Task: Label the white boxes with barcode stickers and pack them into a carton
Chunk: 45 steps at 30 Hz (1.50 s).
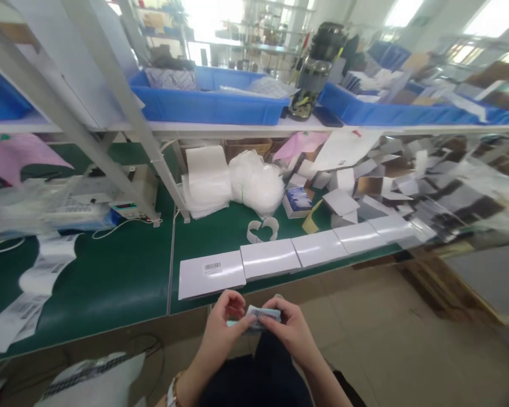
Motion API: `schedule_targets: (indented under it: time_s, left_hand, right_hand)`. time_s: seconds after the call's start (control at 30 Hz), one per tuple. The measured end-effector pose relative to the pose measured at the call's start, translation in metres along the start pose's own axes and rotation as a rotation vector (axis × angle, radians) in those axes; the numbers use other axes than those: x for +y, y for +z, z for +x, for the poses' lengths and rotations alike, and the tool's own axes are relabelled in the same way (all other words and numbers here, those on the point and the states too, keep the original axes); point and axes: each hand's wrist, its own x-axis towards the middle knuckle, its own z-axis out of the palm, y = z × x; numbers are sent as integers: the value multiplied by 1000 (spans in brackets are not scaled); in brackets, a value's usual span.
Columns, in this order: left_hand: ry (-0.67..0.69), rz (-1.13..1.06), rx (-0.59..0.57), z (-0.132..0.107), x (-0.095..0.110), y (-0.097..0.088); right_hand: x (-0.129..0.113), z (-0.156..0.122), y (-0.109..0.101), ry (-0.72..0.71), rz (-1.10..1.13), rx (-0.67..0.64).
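Both my hands meet over my lap, just below the bench edge, on a small strip of barcode labels (263, 312) with a light-blue backing. My left hand (227, 316) pinches the strip's left end between thumb and fingers. At the other end, my right hand (286, 322) grips it with the thumb on top. Right above the hands, a flat white box (212, 277) with a barcode label lies at the bench edge. A plain white box (270, 259) adjoins it, and several more continue the row to the right.
A curled paper strip (262, 230) lies behind the boxes. White foam sheets (207, 175), a small blue-and-white box (297, 202) and a heap of open cartons (365, 181) stand further back. Blue trays (212, 107) sit on the shelf. Label paper (46, 271) trails at left.
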Motion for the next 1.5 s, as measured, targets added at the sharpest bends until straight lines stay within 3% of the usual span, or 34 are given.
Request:
schedule_targets:
  time_s: [0.13, 0.3, 0.4, 0.5, 0.63, 0.77, 1.07, 1.27, 1.37, 1.5]
  left_hand:
    - [-141, -106, 65, 30, -14, 54]
    - [-178, -147, 398, 60, -24, 125]
    - [-170, -160, 533, 74, -30, 154]
    - [-173, -193, 617, 87, -38, 169]
    - [-197, -157, 692, 105, -49, 174]
    - [-205, -75, 699, 122, -54, 165]
    - [-223, 121, 674, 153, -53, 138]
    - [33, 387, 820, 152, -45, 138]
    - [-65, 204, 846, 156, -44, 137]
    - [-262, -290, 656, 167, -40, 131]
  right_hand:
    - [17, 32, -52, 131, 119, -49]
    - [24, 70, -110, 398, 399, -154]
    - [28, 89, -131, 394, 348, -158]
    - [34, 104, -142, 400, 333, -162]
    - [41, 116, -146, 475, 454, -196]
    - [47, 127, -139, 579, 446, -80]
    - [57, 151, -113, 580, 359, 90]
    - [56, 167, -104, 520, 303, 130]
    - [52, 172, -102, 503, 322, 86]
    - [43, 176, -105, 450, 342, -15]
